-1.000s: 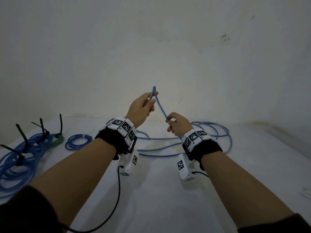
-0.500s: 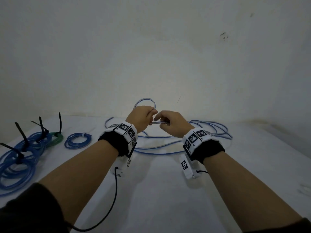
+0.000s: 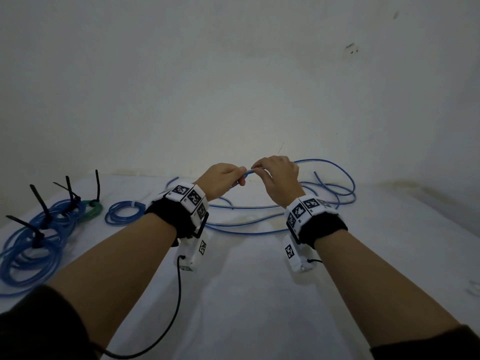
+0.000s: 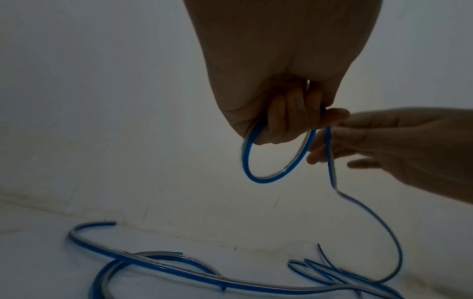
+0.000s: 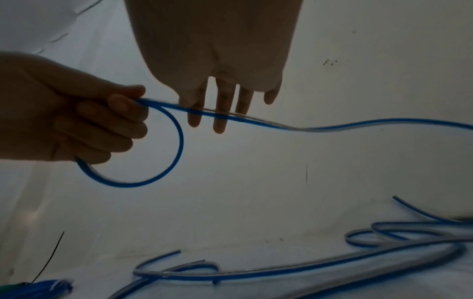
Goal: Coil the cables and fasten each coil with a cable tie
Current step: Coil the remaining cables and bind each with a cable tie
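Note:
A long blue cable [image 3: 259, 231] lies loose on the white table [image 3: 246, 307] and rises to both hands. My left hand [image 3: 233, 179] grips one small loop [image 4: 256, 179] of it, which hangs below the curled fingers [image 4: 284, 121]. The same loop [image 5: 176, 149] shows in the right wrist view under the left hand [image 5: 89, 125]. My right hand [image 3: 259, 170] is just right of the left and pinches the cable [image 5: 256, 119] where it leaves the loop. From there the cable [image 4: 371, 218] sags down to the table.
At the table's left edge lie several tied blue coils [image 3: 31, 245] with black cable ties [image 3: 39, 203] sticking up, a green coil [image 3: 94, 207] and a small blue coil [image 3: 124, 215]. A pale wall [image 3: 233, 87] stands close behind. A black camera wire [image 3: 179, 294] hangs below my left wrist.
The hands came together from apart and dropped lower. The cable end that the left hand held up straight is now bent into a small loop in that hand.

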A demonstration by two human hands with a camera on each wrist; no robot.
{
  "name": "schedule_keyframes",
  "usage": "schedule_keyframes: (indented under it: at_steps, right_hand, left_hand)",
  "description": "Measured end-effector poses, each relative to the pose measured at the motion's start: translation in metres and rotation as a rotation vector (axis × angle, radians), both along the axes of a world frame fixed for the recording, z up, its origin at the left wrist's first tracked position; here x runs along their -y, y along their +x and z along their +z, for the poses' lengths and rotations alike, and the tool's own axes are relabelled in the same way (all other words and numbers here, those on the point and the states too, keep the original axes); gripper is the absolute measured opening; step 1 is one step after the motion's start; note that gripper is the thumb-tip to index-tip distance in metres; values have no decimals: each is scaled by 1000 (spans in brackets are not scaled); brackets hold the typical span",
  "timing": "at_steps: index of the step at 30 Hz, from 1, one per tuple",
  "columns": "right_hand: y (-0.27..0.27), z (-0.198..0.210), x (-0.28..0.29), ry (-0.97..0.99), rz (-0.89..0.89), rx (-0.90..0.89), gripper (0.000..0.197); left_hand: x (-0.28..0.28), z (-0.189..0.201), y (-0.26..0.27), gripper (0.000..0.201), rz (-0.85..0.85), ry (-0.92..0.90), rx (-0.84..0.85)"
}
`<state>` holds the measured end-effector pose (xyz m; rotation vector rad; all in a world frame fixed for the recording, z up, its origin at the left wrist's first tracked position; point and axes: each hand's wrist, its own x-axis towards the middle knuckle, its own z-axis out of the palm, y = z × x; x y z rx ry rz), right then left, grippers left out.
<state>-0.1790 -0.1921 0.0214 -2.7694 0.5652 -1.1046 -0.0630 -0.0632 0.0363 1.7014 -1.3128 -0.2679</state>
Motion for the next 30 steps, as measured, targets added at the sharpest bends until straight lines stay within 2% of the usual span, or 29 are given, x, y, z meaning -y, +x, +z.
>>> schedule_keyframes:
  at_steps: [3,6,9,13,17,20,23,26,30]
  right_hand:
    - [2,-10,4,170,53,-20,36]
    - [2,-19,9,192,70,-17,22]
    - [2,-22,8,240,40,113,16]
    - [0,-24,8,426,-17,334,12]
    - [0,-26,6,511,19,389,5]
    - [1,-26,4,478,6,378,3]
    - [4,-26,2,403,-68,358,8]
    - [13,-26,2,422,-118,369,14]
    - [24,-26,5,490,-179,382,9]
  left_hand:
    - [-2,2,1,41,-33,-38,-218]
    - [-6,6,1,41,-79,-53,-368]
    - [-9,11,2,43,-116,-67,-478]
    - [-14,16,10,38,-179,-115,-651]
    - [-19,17,14,41,-105,-198,-653]
    - [-20,16,16,43,-58,-222,-625]
    - [-20,15,18,42,-88,-237,-688]
    - [-21,16,21,36,-155,-252,-800]
    - [-24,17,23,34,-187,-280,-768]
